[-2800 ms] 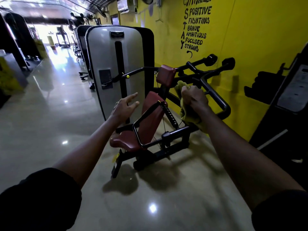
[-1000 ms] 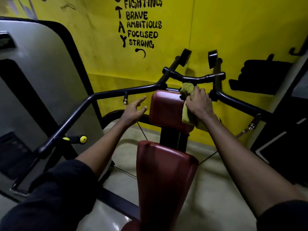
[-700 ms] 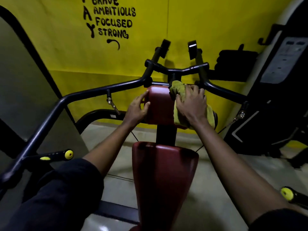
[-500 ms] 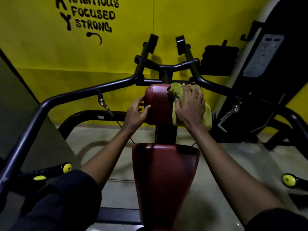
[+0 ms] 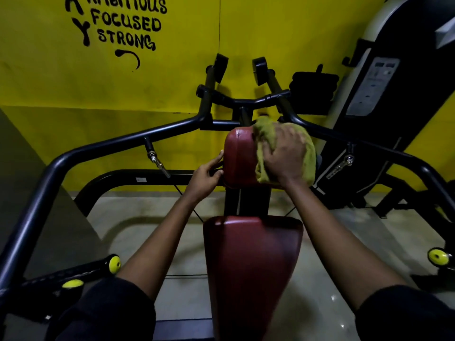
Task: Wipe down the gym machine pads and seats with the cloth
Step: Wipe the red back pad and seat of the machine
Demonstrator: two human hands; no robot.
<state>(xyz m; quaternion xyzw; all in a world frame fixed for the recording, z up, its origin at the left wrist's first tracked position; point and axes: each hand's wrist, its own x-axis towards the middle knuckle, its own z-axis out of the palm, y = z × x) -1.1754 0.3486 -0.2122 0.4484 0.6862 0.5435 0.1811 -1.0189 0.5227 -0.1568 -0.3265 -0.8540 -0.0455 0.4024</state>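
Note:
A small dark red upper pad (image 5: pixel 238 156) stands on a black post at the centre of the machine. My right hand (image 5: pixel 283 156) presses a green cloth (image 5: pixel 309 153) against the pad's right half, its fingers spread over the cloth. My left hand (image 5: pixel 205 177) grips the pad's left edge, with fingertips and thumb curled onto it. Below, the larger dark red back pad (image 5: pixel 251 262) runs down toward me between my forearms.
Black tubular arms (image 5: pixel 103 146) sweep out left and right from the machine. Yellow-capped handles (image 5: pixel 113 264) stick out at lower left and at lower right (image 5: pixel 438 257). A yellow wall with black lettering (image 5: pixel 128 28) is close behind. Another machine (image 5: pixel 384 94) stands at right.
I have stepped up close behind the machine. My right hand brought the cloth onto the upper pad and slid it rightward and down. My left hand came onto the pad's left edge.

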